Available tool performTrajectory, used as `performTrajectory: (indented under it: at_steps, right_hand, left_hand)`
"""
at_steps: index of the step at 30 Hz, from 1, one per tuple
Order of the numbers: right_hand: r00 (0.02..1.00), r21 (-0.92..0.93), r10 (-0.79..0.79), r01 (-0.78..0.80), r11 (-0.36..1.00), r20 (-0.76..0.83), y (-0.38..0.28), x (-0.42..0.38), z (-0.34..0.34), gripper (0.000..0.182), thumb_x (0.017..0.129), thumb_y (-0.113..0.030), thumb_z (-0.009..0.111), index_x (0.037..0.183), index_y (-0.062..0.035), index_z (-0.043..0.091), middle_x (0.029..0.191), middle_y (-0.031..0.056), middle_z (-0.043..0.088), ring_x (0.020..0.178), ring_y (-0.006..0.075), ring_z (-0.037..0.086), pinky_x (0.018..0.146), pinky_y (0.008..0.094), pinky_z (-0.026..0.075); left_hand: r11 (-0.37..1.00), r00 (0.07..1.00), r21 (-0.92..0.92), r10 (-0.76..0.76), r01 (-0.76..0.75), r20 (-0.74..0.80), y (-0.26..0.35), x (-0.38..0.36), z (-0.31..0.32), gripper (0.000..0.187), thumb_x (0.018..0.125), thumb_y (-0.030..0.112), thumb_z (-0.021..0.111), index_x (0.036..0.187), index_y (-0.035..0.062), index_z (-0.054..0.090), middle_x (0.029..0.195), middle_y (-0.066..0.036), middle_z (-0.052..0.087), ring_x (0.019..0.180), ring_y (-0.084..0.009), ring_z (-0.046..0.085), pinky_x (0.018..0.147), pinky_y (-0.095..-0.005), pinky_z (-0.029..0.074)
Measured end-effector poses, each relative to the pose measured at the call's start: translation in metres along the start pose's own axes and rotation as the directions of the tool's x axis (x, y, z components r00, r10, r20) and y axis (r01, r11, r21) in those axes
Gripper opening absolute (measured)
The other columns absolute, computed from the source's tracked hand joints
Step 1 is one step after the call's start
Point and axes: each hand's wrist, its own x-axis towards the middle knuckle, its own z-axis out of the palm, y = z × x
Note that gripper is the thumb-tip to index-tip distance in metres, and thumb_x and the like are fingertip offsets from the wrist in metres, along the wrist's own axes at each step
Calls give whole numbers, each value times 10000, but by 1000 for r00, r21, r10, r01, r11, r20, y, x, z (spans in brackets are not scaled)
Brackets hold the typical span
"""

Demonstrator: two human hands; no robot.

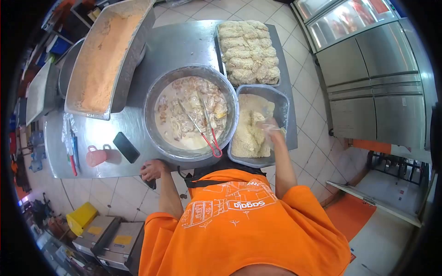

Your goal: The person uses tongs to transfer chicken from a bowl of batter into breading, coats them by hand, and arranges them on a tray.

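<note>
My left hand (pixel 154 169) is closed at the table's front edge, fingers curled round a dark object that I cannot make out. My right hand (pixel 272 130), in a clear plastic glove, is over the right side of a grey tub (pixel 286 110). Its fingers are blurred, close to crumb-coated pieces (pixel 251 133) lying in pale breading. Left of the tub stands a big round metal bowl (pixel 149 115) of milky liquid and raw meat pieces. Red-handled tongs (pixel 209 140) rest in it, handles over the near rim.
Behind the tub, a tray holds rows of breaded pieces (pixel 248 53). A deep metal pan (pixel 131 55) of orange powder is at the back left. On the left lie a phone (pixel 126 147), a pink cup (pixel 95 156) and a red-handled tool (pixel 73 164). Steel refrigerators (pixel 373 87) stand right.
</note>
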Motion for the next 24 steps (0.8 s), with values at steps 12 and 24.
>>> performTrajectory:
  at_steps: [12, 24]
  right_hand:
    - [995, 750, -95, 38, 660, 33, -8, -44, -7, 426, 823, -213, 727, 1133, 57, 615, 1041, 77, 676, 897, 148, 629, 806, 275, 480]
    - [970, 712, -60, 214, 669, -235, -35, -65, -35, 441, 891, -307, 658, 1196, -3, 563, 939, 57, 659, 855, 182, 636, 741, 333, 529]
  left_hand:
    - [1000, 1000, 1, -5, 5, 24, -4, 1, 1, 243, 880, 305, 526, 1026, 110, 511, 1097, -157, 426, 992, -354, 487, 806, -461, 463]
    - [1000, 1000, 5, 29, -29, -5, -6, 1, 4, 224, 874, 291, 525, 1011, 114, 527, 1098, -147, 427, 984, -364, 489, 789, -476, 475]
